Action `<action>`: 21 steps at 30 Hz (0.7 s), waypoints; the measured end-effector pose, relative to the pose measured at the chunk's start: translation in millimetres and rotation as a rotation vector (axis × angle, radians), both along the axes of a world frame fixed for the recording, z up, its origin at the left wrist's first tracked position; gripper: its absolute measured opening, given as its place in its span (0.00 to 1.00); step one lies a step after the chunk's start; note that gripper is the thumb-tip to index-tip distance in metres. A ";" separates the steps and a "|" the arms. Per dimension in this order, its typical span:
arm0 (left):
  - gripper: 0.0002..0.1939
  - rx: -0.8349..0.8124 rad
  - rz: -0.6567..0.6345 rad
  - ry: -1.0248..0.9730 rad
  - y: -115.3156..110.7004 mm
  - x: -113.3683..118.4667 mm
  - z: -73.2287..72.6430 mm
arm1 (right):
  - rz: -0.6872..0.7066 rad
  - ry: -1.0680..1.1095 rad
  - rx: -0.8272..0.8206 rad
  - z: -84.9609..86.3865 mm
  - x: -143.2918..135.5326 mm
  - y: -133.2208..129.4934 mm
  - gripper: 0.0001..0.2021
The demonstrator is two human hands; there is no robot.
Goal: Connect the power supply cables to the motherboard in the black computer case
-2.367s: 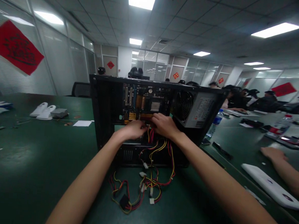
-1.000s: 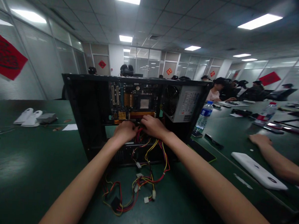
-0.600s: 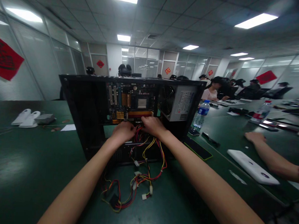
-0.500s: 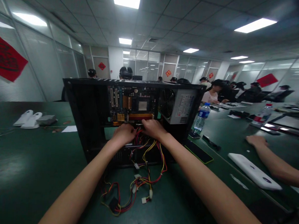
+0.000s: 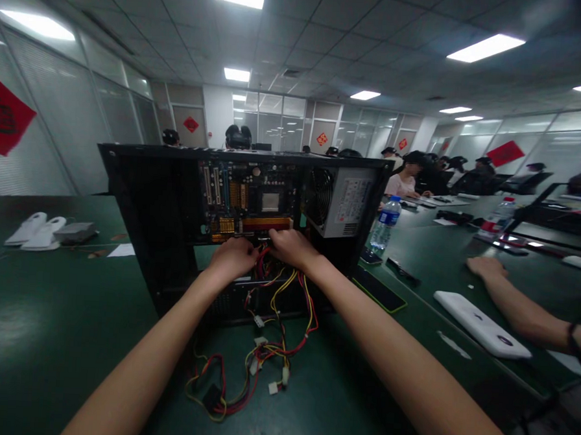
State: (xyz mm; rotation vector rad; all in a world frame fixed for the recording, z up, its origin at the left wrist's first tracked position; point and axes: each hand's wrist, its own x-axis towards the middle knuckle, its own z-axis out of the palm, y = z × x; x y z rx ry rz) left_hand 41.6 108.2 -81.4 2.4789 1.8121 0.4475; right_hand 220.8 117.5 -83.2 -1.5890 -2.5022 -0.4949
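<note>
An open black computer case [image 5: 141,235] stands on the green table in front of me, its motherboard [image 5: 250,196] facing me. The power supply [image 5: 348,204] and its fan sit at the upper right inside. My left hand [image 5: 232,258] is closed at the motherboard's lower edge, fingertips at a bundle of red and dark cables [image 5: 263,263]. Close beside it, my right hand [image 5: 293,249] is closed on the same bundle from the right. What exactly the fingertips pinch is hidden. More power cables [image 5: 247,394] with white and black connectors trail out onto the table.
Right of the case are a water bottle [image 5: 386,226], a black phone-like slab [image 5: 379,288] and a white device [image 5: 482,323]. Another person's arm [image 5: 515,297] rests at the right. White slipper-like objects [image 5: 36,231] and a grey block [image 5: 76,232] lie left.
The whole view has shifted slightly, so the case and table things appear farther left. Both hands stay at the cable bundle with almost no visible movement.
</note>
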 end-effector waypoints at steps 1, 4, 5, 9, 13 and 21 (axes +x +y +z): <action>0.20 0.001 -0.002 -0.001 -0.3 0.1 0.2 | -0.003 0.002 -0.003 -0.1 -0.4 0.0 0.13; 0.21 0.009 0.000 -0.001 -1.7 0.6 0.7 | -0.012 -0.007 -0.020 -0.4 -1.5 0.0 0.13; 0.21 0.012 0.007 -0.001 -2.2 0.8 0.9 | -0.015 -0.011 -0.024 -0.2 -1.8 -0.1 0.13; 0.21 0.013 0.020 -0.004 -2.8 0.7 1.4 | -0.020 -0.011 -0.027 1.1 -2.0 -1.7 0.13; 0.20 0.005 0.019 0.000 -0.5 0.2 0.3 | -0.029 -0.013 -0.027 1.0 -0.9 -2.5 0.14; 0.22 0.030 0.010 -0.011 1.4 0.4 -2.9 | -0.036 -0.015 0.000 -2.5 0.2 0.8 0.13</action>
